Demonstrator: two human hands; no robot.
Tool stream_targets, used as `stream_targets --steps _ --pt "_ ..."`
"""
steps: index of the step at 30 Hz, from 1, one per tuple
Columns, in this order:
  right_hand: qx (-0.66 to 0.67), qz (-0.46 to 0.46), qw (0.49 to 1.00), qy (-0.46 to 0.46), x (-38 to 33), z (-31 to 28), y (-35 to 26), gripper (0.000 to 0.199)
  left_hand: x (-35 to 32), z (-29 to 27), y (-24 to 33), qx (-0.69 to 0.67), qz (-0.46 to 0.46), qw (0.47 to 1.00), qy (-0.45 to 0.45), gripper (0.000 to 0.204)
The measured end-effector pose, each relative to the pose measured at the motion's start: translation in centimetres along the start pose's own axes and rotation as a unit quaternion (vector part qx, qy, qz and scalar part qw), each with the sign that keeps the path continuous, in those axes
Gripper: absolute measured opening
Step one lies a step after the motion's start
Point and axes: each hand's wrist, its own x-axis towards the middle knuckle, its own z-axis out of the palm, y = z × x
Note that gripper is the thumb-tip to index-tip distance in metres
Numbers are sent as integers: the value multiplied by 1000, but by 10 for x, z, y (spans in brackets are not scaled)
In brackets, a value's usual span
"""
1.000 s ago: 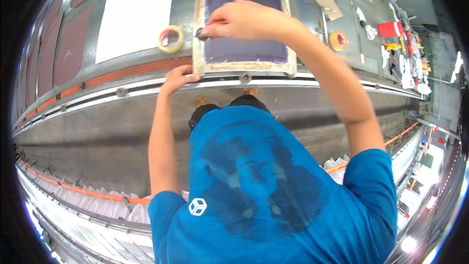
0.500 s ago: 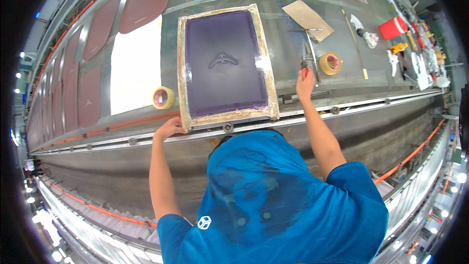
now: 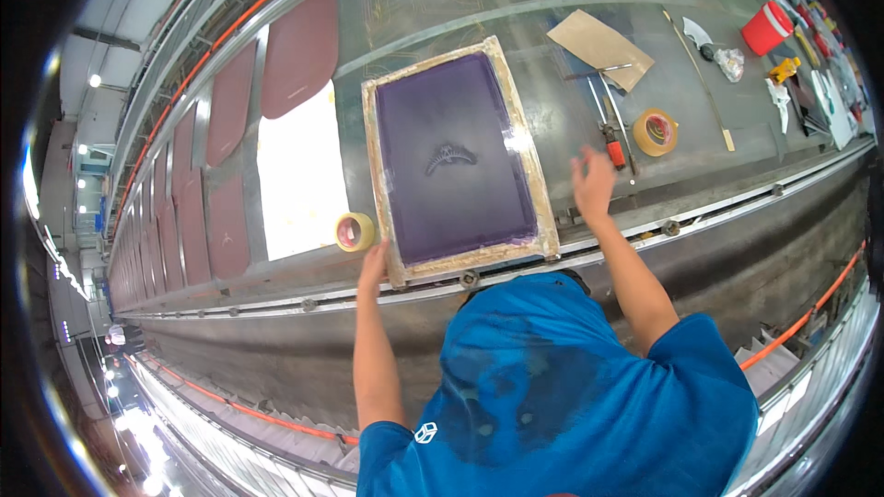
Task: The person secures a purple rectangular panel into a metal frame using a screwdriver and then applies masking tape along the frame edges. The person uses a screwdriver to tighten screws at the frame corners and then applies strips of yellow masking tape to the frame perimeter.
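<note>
White fabric panel (image 3: 302, 175) lying left on long print table (image 3: 442, 0). Yellow tape roll (image 3: 354, 232) beside it. Left hand (image 3: 373, 267) resting at near-left corner of wooden screen-printing frame (image 3: 458, 158), fingers flat, gripping nothing. Frame flat on table, purple mesh up. Right hand (image 3: 594, 182) raised, fingers spread, empty, near red-handled tool (image 3: 614, 149). Second tape roll (image 3: 655, 132) just beyond.
</note>
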Motion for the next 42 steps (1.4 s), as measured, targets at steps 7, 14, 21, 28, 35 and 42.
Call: stream_targets --steps 7,14,21,28,35,42 --pt "212 186 936 -213 -48 37 -46 56 13 45 -4 80 156 961 215 77" --pt "517 26 803 -296 25 -132 -211 48 27 8 31 -160 184 968 51 66" --pt "351 -276 886 125 167 -194 -257 79 -35 -59 142 -243 103 787 -557 81" --pt "343 -100 926 -120 267 -152 -183 103 -71 -74 144 -215 -214 652 -695 106" --pt "366 114 918 -96 154 -71 -62 106 -62 -96 101 -257 8 944 -205 95" --pt "212 236 940 -126 58 -28 12 96 -9 -46 41 177 222 955 82 68"
